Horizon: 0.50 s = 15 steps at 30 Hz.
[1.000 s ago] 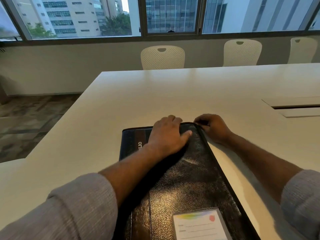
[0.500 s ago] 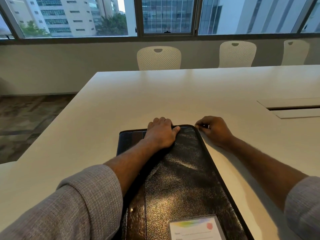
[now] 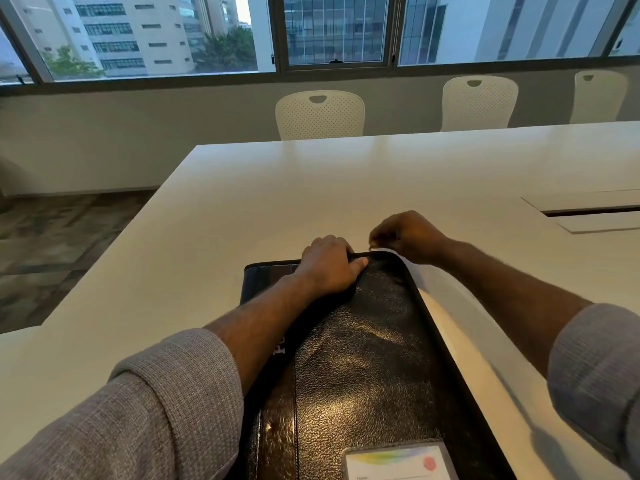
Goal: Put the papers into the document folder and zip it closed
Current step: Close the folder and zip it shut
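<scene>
L hand (image 3: 327, 266): palm down, fingers curled over far edge of folder (image 3: 363, 358), thumb flat on cover. R hand (image 3: 407, 237): raised just past far corner, fingertips pinched together; held item too small to tell. Both forearms extended, grey sleeves pushed up.

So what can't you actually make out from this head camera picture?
- Zipper pull: hidden inside the pinching grip of the right hand.
- Papers: unseen, the folder cover hides any inside.
- Name card: cut off by the bottom edge, its print too small.
- Left hand fingertips: curled over the folder's far edge.
</scene>
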Available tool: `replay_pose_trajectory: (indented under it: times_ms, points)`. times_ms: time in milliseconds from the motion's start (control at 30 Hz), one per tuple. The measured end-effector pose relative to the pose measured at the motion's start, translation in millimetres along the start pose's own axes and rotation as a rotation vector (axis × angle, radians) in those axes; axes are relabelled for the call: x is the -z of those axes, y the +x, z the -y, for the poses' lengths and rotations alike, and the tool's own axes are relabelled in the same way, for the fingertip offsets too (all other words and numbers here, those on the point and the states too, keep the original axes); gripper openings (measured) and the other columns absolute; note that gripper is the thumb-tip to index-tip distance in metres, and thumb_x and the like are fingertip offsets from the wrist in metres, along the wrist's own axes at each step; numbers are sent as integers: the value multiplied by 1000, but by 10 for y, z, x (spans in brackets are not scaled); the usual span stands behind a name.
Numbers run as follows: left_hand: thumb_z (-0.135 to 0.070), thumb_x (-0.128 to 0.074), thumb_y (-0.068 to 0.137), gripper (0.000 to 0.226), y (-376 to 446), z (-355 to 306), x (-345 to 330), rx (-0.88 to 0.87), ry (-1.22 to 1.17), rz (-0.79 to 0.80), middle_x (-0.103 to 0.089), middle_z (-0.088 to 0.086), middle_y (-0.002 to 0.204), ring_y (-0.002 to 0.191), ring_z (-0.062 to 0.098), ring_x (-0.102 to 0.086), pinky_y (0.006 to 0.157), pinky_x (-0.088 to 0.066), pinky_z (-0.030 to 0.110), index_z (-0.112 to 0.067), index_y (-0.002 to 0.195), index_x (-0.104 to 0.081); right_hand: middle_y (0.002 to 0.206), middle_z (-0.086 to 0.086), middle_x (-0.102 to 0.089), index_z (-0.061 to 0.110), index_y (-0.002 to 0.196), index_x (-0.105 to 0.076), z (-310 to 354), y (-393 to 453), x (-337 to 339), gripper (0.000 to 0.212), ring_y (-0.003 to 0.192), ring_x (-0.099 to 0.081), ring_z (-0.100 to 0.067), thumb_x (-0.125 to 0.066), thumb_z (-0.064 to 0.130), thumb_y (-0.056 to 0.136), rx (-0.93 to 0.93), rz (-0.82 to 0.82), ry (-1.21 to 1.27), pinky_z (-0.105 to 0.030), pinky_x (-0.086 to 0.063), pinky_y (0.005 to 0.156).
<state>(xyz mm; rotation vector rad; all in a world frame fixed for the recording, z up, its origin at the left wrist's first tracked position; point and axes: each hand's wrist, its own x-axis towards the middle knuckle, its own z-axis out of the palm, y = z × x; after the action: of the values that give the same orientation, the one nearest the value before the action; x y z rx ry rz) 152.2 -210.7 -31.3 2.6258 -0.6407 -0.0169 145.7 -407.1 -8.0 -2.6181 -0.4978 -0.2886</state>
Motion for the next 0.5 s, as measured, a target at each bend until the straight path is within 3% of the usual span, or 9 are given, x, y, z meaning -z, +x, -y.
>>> replay_pose_trajectory:
  times_ms: [133, 233, 367, 500]
  points:
    - [-51, -61, 87, 44, 59, -36, 68, 97, -186, -23, -67, 1, 114, 102, 17, -60, 90, -51, 38, -16, 113, -67, 96, -6, -75, 10, 97, -76, 166, 129, -17, 14, 86, -67, -18, -67, 10, 86, 18, 59, -3, -36, -53, 80]
    - [-50, -63, 86, 37, 102, -92, 87, 195, -281, -54, -73, -1, 97, 86, 14, -66, 80, -56, 36, -19, 102, -74, 89, -10, -75, 8, 94, -76, 228, 128, -77, 18, 84, -68, -23, -66, 0, 81, -57, 39, 119, -38, -52, 79]
    - [-48, -69, 81, 32, 146, -142, 62, 315, -290, -94, -74, -2, 86, 80, 15, -68, 76, -59, 37, -20, 92, -77, 93, -14, -73, 5, 110, -68, 237, -18, -193, 24, 88, -68, -26, -63, 3, 86, -277, -67, 480, -35, -54, 82]
    - [-52, -68, 75, 40, 192, -180, 54, 418, -240, -73, -72, 1, 88, 80, 19, -68, 77, -58, 38, -16, 93, -72, 88, -10, -71, 7, 103, -70, 258, -85, -298, 18, 78, -66, -17, -60, 7, 88, -361, -127, 488, -31, -53, 72]
